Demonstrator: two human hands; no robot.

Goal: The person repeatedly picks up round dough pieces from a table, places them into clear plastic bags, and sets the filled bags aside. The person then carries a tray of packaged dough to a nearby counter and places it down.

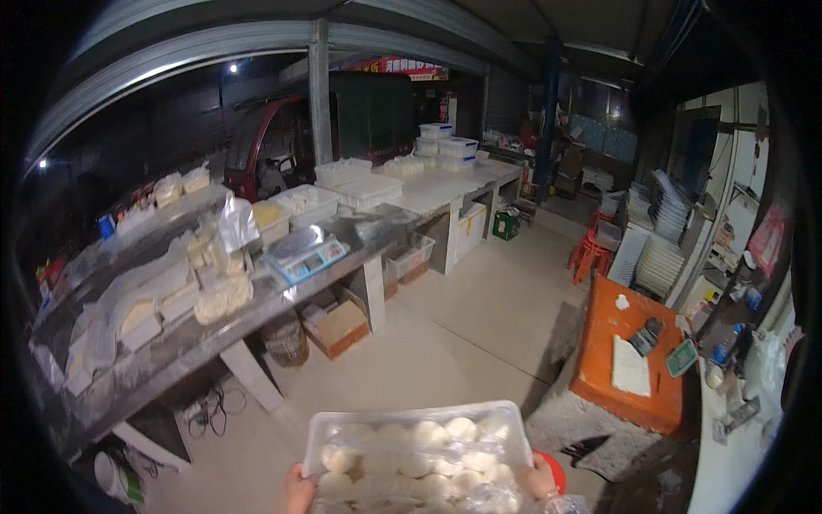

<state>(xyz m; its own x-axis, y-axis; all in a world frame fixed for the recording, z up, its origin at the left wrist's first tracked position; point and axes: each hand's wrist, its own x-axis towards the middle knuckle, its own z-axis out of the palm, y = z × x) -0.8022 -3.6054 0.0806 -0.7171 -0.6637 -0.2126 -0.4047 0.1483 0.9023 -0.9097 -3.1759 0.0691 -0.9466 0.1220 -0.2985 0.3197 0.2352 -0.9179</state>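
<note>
A white plastic tray (411, 414) is held level at the bottom middle, low in front of me. Rows of round, pale dough pieces (429, 434) lie in it, partly under clear plastic wrap. My left hand (299, 489) grips its left edge and my right hand (538, 478) its right edge. Clear plastic hangs by my right wrist, and a round red thing (553, 470) shows behind that hand. The near end of the tray is cut off by the picture's lower rim.
On the left, a long counter (282, 302) bears a blue-rimmed scale (308, 256), bagged food and white tubs. Cardboard box (339, 327) and bucket (119, 478) stand below. An orange-topped table (597, 340), red stools (589, 254) and stacked trays (659, 265) are on the right.
</note>
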